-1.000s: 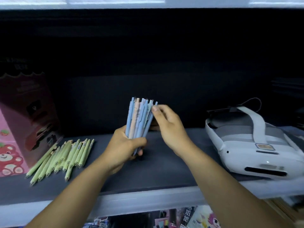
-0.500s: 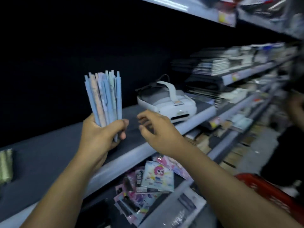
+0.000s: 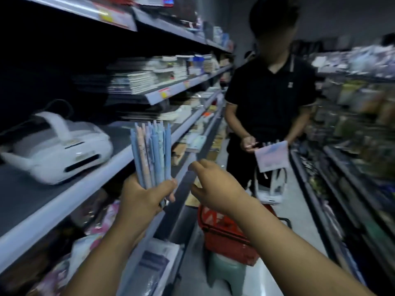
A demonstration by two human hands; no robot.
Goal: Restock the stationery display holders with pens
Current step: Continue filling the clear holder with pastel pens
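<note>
Since the earlier frame the view has swung further right, off the shelf (image 3: 64, 201) and down the aisle. The white headset (image 3: 57, 146) now lies far to the left, and a person in a black shirt (image 3: 269, 92) has come into view ahead.

I see the left hand (image 3: 145, 199) gripping the bundle of pens (image 3: 151, 152) around its lower end, fingers wrapped tight. The pens stand almost upright in front of the shelf edge, with their long axis vertical and the tops leaning a little to the left.

The right hand (image 3: 215, 186) is just to the right of the bundle at the height of the grip, not touching it. Its fingers are loosely curled, thumb and forefinger apart, and it holds nothing.

I judge that this free hand must go left and upward to reach the pen tops. No display holder is visible. The other person holds a pale packet (image 3: 271, 155), but I cannot tell what it is.
</note>
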